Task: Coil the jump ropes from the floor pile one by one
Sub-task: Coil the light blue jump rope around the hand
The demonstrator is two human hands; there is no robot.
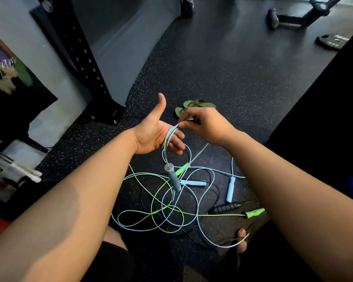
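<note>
A tangled pile of jump ropes [171, 210] lies on the dark rubber floor: light blue, green and black cords. My left hand [155, 133] is held palm up, fingers apart, thumb raised; loops of a grey-blue rope [167, 143] drape over its fingers. From those loops a grey handle [173, 179] dangles above the pile. My right hand [204, 125] pinches the same rope at the top of the loops. Two light blue handles [194, 183] [230, 189], a black handle [225, 207] and green handles [254, 213] lie in the pile.
A pair of green flip-flops [194, 106] lies just beyond my hands. A black rack upright [86, 64] stands bolted at the left. A weight plate [332, 40] and a bench base [293, 17] are at the far right. White handles [27, 171] lie at the left.
</note>
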